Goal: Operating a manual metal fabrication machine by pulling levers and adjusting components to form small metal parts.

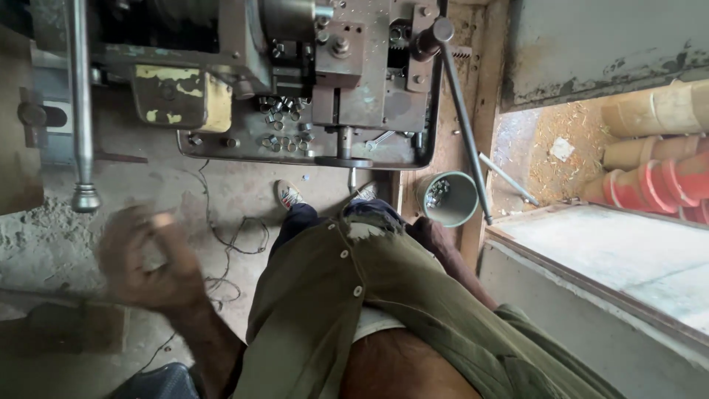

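Note:
My left hand (148, 258) is raised at the lower left, blurred by motion, its fingers curled; something small and pale shows at the fingertips, but whether it is held is unclear. My right arm reaches down along my olive shirt, and my right hand (428, 233) is mostly hidden beside a round grey-green bucket (464, 210) holding small metal pieces. Above stands a worn metal machine (354, 89). Several small metal rings (284, 111) lie loose on its tray.
A long steel lever with a knob (83, 193) hangs at the left. A thin rod lever (464, 118) slants down past the bucket. Loose wire (229, 244) lies on the dusty floor. Terracotta pots (657, 155) and a concrete slab (620, 251) are at the right.

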